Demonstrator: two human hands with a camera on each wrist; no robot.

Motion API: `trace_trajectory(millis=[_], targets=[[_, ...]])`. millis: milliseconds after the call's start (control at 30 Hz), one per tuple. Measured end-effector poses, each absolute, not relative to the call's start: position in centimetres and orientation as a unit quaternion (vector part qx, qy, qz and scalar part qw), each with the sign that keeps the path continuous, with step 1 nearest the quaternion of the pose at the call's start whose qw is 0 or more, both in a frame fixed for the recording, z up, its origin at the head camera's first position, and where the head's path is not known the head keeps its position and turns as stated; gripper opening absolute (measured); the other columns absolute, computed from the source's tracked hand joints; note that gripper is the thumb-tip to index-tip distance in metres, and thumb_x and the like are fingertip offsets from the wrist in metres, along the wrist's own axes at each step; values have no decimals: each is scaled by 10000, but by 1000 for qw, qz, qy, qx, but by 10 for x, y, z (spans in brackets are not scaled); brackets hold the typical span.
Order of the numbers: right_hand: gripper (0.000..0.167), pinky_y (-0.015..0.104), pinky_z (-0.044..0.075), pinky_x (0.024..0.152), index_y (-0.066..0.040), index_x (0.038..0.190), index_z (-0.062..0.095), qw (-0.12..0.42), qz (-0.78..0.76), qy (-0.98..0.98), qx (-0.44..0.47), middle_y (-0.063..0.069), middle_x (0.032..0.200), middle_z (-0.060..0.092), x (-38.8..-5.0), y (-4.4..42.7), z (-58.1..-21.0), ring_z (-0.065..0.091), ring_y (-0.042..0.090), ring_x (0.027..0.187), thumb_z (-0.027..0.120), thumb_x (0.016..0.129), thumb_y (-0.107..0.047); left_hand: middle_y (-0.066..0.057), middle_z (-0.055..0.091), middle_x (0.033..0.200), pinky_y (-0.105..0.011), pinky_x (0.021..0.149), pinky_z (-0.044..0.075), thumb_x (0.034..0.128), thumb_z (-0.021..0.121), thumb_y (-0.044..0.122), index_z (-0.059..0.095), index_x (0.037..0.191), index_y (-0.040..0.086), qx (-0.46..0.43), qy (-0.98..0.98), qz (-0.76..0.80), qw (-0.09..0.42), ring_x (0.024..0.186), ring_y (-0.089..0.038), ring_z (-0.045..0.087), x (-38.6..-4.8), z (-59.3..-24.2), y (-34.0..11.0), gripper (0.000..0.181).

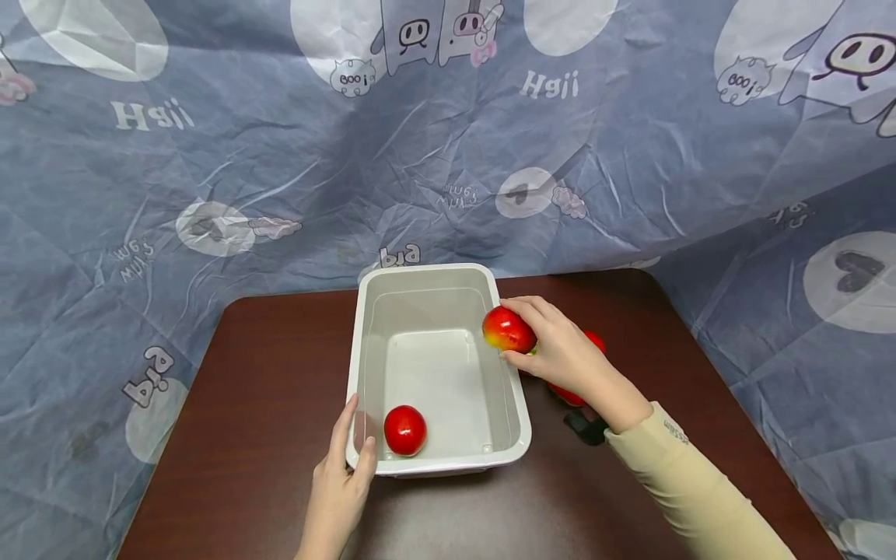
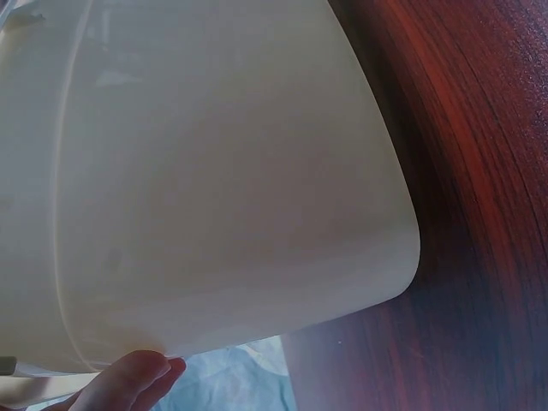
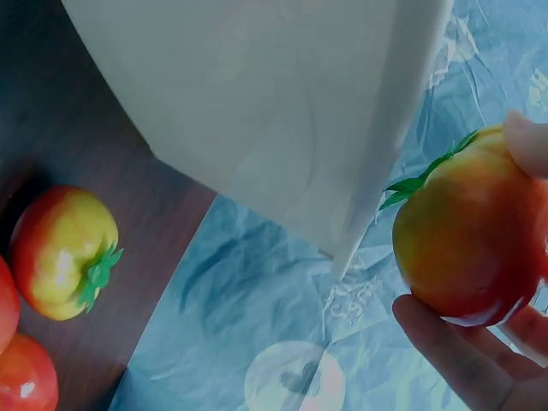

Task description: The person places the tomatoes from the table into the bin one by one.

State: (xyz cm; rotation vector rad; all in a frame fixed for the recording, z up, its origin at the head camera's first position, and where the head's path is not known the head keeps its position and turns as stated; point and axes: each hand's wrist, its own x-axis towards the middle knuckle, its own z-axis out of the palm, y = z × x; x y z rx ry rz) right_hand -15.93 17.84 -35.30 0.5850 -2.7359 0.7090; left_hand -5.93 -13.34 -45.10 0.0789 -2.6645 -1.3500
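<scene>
A white plastic bin (image 1: 437, 272) stands on the table, with one red tomato (image 1: 404, 430) inside at its near left corner. My left hand (image 1: 339, 486) grips that corner, thumb and fingers at the rim; the left wrist view shows fingertips (image 2: 137, 377) against the bin's outer wall (image 2: 231, 188). Over the bin's right rim, my right hand (image 1: 560, 354) holds another tomato (image 1: 508, 330), red and yellow with green leaves, between thumb and fingers. In the right wrist view this held tomato (image 3: 471, 231) is clear of the bin wall (image 3: 257, 111).
Right of the bin, partly hidden by my right arm, more tomatoes (image 1: 565, 395) lie on the brown table (image 1: 280, 373). One is yellow and red with a green stem (image 3: 64, 253). A blue patterned cloth (image 1: 420, 155) hangs behind the table. Something black (image 1: 586, 428) shows by my right wrist.
</scene>
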Motion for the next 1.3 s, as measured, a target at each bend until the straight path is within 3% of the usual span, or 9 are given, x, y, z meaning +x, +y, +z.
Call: trace_trajectory(millis=[733,1033,1300], targets=[[685,429,532,936,-103,1371,523,52,268,-939,211,118,1277,565,-165,153,-358,604,270,1112,835,785,-272,-157,614,1344,-604,883,495,987,563,253,340,1517,387,23,-888,-452,81,1115,-396,645,-58,-453,-133,590],[728,425,515,962,-84,1397,507,54,260,-940,214,123,1290,559,-164,151,-357,585,270,1148,842,781,-281,-176,630,1309,-575,826,513,988,566,274,342,1517,379,22,-891,-446,83,1034,-370,666,-57,-453,-134,584],[623,440,474,1025,-68,1356,562,69,245,-940,227,131,1343,547,-162,155,-357,543,290,1237,798,823,-288,-189,635,1296,-588,840,511,986,570,260,341,1517,382,23,-891,-446,84,1056,-384,661,-58,-451,-133,591]])
